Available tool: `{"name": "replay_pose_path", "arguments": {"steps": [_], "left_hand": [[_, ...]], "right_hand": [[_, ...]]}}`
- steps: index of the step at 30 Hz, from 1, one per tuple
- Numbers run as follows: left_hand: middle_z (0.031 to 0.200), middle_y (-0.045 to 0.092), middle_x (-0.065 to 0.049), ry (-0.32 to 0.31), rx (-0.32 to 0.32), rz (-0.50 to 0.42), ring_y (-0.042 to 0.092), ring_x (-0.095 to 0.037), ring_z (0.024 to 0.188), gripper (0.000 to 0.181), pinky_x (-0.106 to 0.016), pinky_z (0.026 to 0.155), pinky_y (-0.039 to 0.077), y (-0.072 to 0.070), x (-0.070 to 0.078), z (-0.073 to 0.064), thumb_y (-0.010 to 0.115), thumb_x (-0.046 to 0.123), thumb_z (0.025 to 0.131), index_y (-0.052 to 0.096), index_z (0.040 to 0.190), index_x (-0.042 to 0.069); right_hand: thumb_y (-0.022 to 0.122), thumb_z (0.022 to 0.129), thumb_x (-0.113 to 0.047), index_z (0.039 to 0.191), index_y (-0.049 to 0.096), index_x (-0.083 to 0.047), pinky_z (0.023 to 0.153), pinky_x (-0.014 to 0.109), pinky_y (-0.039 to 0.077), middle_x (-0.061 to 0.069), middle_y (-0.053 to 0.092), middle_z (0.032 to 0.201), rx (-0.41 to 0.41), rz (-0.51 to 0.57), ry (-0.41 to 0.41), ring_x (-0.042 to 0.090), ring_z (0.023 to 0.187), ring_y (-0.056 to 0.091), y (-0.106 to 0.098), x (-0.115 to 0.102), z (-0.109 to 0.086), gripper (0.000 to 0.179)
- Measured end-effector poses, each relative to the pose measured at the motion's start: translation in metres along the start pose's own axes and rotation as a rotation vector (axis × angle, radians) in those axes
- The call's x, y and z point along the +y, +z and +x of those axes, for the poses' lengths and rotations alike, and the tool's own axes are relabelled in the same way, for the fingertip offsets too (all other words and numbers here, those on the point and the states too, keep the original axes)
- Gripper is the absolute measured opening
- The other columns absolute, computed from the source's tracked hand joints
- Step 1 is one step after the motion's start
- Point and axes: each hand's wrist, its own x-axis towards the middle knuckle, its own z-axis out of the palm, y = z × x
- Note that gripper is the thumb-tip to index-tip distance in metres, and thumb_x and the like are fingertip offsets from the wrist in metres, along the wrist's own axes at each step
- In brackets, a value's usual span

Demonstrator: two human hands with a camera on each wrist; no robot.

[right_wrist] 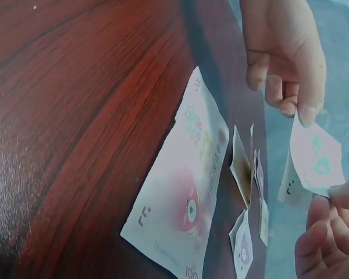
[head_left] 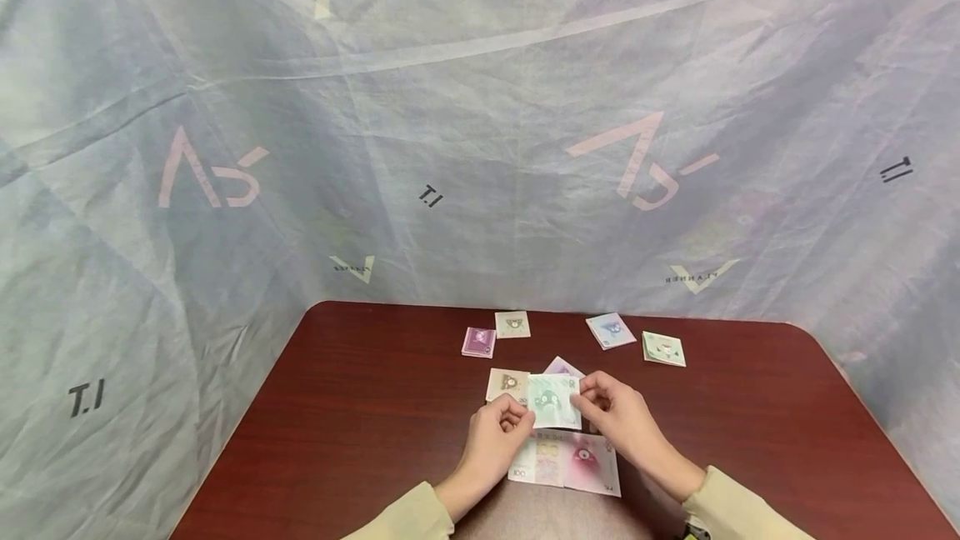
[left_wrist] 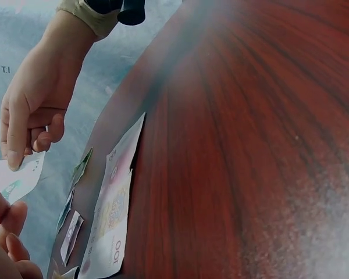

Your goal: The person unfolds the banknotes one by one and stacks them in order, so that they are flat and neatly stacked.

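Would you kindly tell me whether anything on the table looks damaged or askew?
Yes: the large pink 100 note on the table has a step midway along its near edge, where a straight line would be expected. Whether it is torn, folded or two pieces, I cannot tell.

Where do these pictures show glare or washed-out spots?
Left wrist view: a whitish, speckled sheen on the table at lower right; right wrist view: a fainter speckled sheen along the left edge, and the held green-printed note looks pale, almost bleached; head view: a pale, glossy patch at the table's near edge.
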Motion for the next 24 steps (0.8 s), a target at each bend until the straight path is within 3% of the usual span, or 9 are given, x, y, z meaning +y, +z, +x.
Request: {"name": "replay_pose_path", "arguments": {"steps": [8,18,24], "left_hand": [[0.071,0.074,-0.007,-0.014,0.023,-0.053,0.056,0.002,0.059,0.012,-0.013,0.057,0.042,0.0026,0.0021,-0.0004,0.074,0.009,0.093,0.068,0.082,0.009],[0.073,0.075,-0.008,-0.037,-0.004,-0.094,0.058,0.000,0.061,0.008,-0.014,0.060,0.043,0.0001,0.0009,0.0002,0.075,0.011,0.093,0.072,0.087,0.007],[0.076,0.076,-0.009,-0.037,-0.039,-0.089,0.062,-0.003,0.065,0.009,-0.015,0.063,0.045,-0.0013,-0.0003,-0.0003,0.076,0.015,0.094,0.074,0.090,0.008]], "right_hand": [[0.079,0.092,-0.010,0.093,0.067,-0.013,0.056,0.024,0.047,-0.004,0.066,0.075,0.028,-0.005,-0.009,0.010,0.057,0.058,-0.0007,0.0019,-0.0003,0.012],[0.077,0.092,-0.006,0.093,0.067,-0.014,0.058,0.023,0.044,-0.010,0.063,0.074,0.073,-0.044,-0.106,0.002,0.063,0.052,-0.0001,0.0031,-0.0017,0.013],[0.077,0.091,-0.004,0.093,0.067,-0.012,0.057,0.023,0.042,-0.010,0.064,0.074,0.080,-0.003,-0.141,0.002,0.062,0.051,-0.0045,0.0033,-0.0045,0.013]]}}
